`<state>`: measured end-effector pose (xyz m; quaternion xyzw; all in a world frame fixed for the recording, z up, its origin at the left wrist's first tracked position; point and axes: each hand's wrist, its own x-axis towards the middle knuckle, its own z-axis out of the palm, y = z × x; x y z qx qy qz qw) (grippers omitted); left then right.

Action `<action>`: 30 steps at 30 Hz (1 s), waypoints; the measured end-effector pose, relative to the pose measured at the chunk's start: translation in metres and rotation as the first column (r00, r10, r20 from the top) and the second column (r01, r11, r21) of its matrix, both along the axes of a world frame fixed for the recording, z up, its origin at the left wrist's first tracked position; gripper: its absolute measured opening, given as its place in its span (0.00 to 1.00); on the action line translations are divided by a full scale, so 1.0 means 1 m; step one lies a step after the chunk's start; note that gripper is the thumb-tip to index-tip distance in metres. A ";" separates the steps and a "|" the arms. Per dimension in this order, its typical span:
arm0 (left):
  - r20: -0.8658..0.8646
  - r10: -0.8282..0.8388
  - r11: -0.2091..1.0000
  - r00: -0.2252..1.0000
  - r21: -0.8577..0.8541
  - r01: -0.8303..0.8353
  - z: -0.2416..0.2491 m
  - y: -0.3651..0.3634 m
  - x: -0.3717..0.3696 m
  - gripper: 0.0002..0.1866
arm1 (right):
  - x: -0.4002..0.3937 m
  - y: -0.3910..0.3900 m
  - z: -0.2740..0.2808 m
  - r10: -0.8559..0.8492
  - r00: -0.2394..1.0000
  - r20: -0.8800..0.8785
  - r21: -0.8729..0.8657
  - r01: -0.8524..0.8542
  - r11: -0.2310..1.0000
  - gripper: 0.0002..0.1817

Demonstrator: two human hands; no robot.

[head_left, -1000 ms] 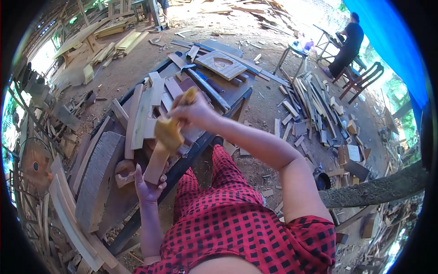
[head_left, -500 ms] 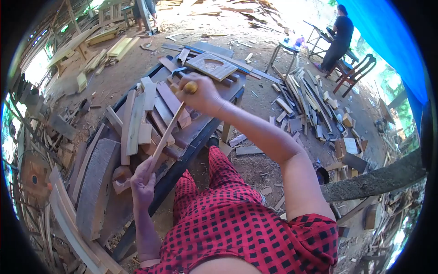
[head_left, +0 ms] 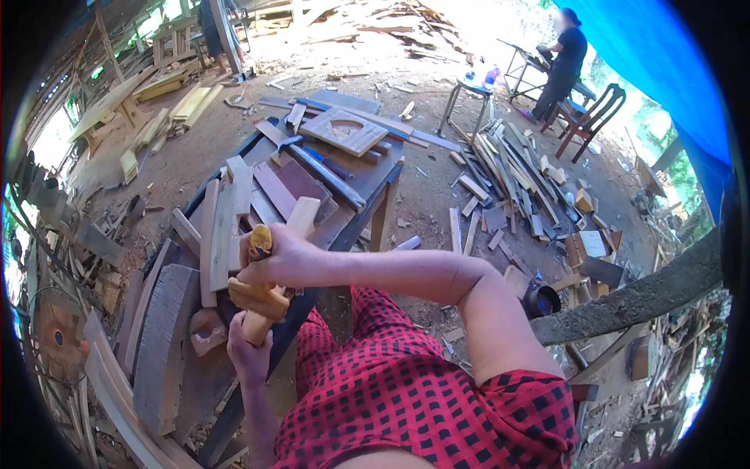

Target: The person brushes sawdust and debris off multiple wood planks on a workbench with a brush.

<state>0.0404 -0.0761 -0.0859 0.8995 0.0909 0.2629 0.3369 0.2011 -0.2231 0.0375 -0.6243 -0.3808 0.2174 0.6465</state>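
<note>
My right hand (head_left: 281, 259) is closed around a wooden tool with a rounded yellow knob (head_left: 260, 239), seemingly a saw or plane handle. Its broad wooden part (head_left: 256, 297) lies across a pale wood strip (head_left: 303, 216). The near end of that strip is gripped by my left hand (head_left: 250, 353), lower down by the bench edge. Beyond my hands a hammer (head_left: 320, 168) rests on the dark bench (head_left: 367, 199), near a board with a round recess (head_left: 353, 130). Several wood pieces (head_left: 223, 234) lie left of my hands.
A thick grey block (head_left: 166, 344) lies at the bench's near left. Wood scraps (head_left: 508, 180) are heaped on the ground at right, near a small table (head_left: 471, 86) and a chair (head_left: 587, 117). One person (head_left: 564, 62) stands back right, another (head_left: 212, 31) back left.
My right hand has come down and toward me with the tool, close to my left hand. The strip now shows its broad face. The hammer is now uncovered.
</note>
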 end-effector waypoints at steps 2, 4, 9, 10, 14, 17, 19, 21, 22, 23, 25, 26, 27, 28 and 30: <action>-0.035 0.008 0.999 0.999 -0.053 -0.010 0.002 0.001 0.000 0.26 | 0.010 0.004 -0.004 -0.037 0.991 -0.130 -0.036 0.032 0.999 0.11; -0.085 0.011 0.994 0.996 -0.110 -0.020 0.000 0.000 -0.003 0.24 | 0.023 0.006 -0.011 -0.069 0.944 -0.321 -0.033 0.062 0.998 0.10; -0.025 0.066 0.971 0.998 -0.227 -0.070 -0.004 -0.003 0.000 0.23 | 0.098 -0.023 -0.026 -0.334 0.884 -0.327 -0.114 0.314 0.943 0.09; -0.025 0.067 0.971 0.997 -0.228 -0.071 -0.006 -0.003 0.000 0.23 | 0.119 -0.031 -0.030 -0.416 0.855 -0.308 -0.123 0.398 0.909 0.09; -0.003 0.046 0.980 0.999 -0.195 -0.046 -0.009 -0.001 -0.002 0.25 | 0.167 -0.062 -0.030 -0.605 0.796 -0.019 -0.108 0.600 0.793 0.07; -0.027 0.039 0.979 0.999 -0.199 -0.044 -0.010 -0.002 -0.002 0.25 | 0.155 -0.057 -0.013 -0.575 0.565 0.592 -0.120 0.767 0.630 0.08; -0.043 0.033 0.982 0.999 -0.185 -0.040 -0.008 -0.002 -0.001 0.25 | 0.150 -0.042 -0.020 -0.540 0.641 0.546 -0.189 0.722 0.666 0.09; -0.013 0.052 0.982 0.999 -0.179 -0.053 -0.007 -0.005 -0.001 0.25 | 0.123 -0.028 -0.022 -0.409 0.562 0.719 -0.043 0.623 0.781 0.08; -0.012 0.052 0.983 0.999 -0.177 -0.054 -0.007 -0.005 -0.001 0.25 | 0.108 -0.019 -0.025 -0.366 0.604 0.708 -0.062 0.569 0.820 0.07; -0.015 0.055 0.988 0.998 -0.145 -0.056 -0.006 -0.005 -0.002 0.27 | 0.093 -0.011 -0.028 -0.320 0.642 0.696 -0.080 0.513 0.855 0.07; -0.018 0.055 0.992 0.998 -0.111 -0.057 -0.006 -0.006 -0.002 0.28 | 0.056 -0.002 -0.019 -0.090 0.664 0.743 -0.240 0.389 0.889 0.08; -0.008 0.082 0.994 0.997 -0.073 -0.083 -0.008 -0.006 -0.002 0.33 | 0.041 0.002 -0.016 -0.055 0.677 0.733 -0.220 0.314 0.924 0.08; 0.003 0.109 0.993 0.994 -0.035 -0.109 -0.010 -0.006 -0.002 0.37 | 0.027 0.006 -0.014 -0.019 0.688 0.725 -0.199 0.236 0.951 0.09; 0.003 0.109 0.993 0.994 -0.033 -0.109 -0.011 -0.005 -0.004 0.37 | 0.014 0.010 -0.011 -0.020 0.689 0.725 -0.198 0.236 0.952 0.09; -0.018 0.064 0.992 0.998 -0.104 -0.065 -0.015 -0.002 -0.007 0.45 | -0.006 0.018 -0.005 -0.012 0.744 0.668 -0.082 0.089 0.993 0.09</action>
